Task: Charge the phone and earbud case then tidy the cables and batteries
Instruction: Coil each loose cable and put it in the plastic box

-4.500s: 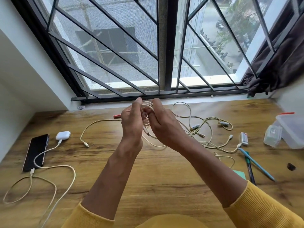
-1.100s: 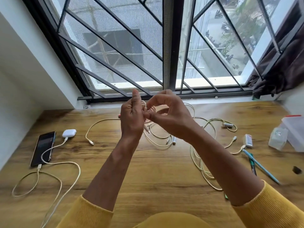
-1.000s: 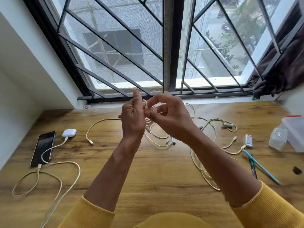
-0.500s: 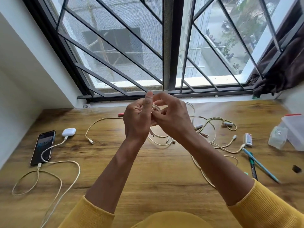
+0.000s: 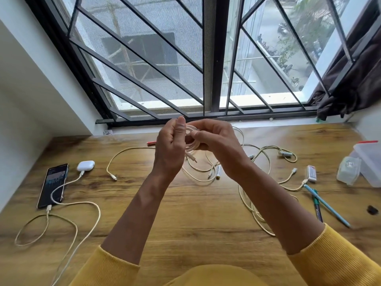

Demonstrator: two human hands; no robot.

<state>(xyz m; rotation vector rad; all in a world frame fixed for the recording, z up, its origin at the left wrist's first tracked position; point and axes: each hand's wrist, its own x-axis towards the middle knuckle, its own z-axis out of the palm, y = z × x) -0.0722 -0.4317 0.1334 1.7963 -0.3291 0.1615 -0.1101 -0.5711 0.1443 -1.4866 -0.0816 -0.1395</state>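
Charging looks done: the black slab phone (image 5: 53,185) lies at the left of the wooden table (image 5: 185,213) with a cream cable in its near end, and the white rounded earbud case (image 5: 85,165) just beyond it has its own cream lead plugged in.

Tidying is partway. Your left hand (image 5: 170,150) and right hand (image 5: 214,141) are raised over the table's middle, fingers of both curled round one small coil of pale cream cable (image 5: 191,139), its plug end dangling below. The coil isn't secured or put away yet.

Left to do, by my reckoning:
- a loose cream cable (image 5: 123,155) curving left of your hands
- the tangled heap of cream cables (image 5: 268,159) to the right, trailing down under your right forearm
- a white cylindrical battery (image 5: 218,171) beneath your right wrist, and a small white rectangular battery (image 5: 311,172) further right

Clear plastic boxes (image 5: 362,164) at the right edge look a likely home. Two blue pens (image 5: 321,205) lie across that side, touching the tangle's end, so watch for snags.
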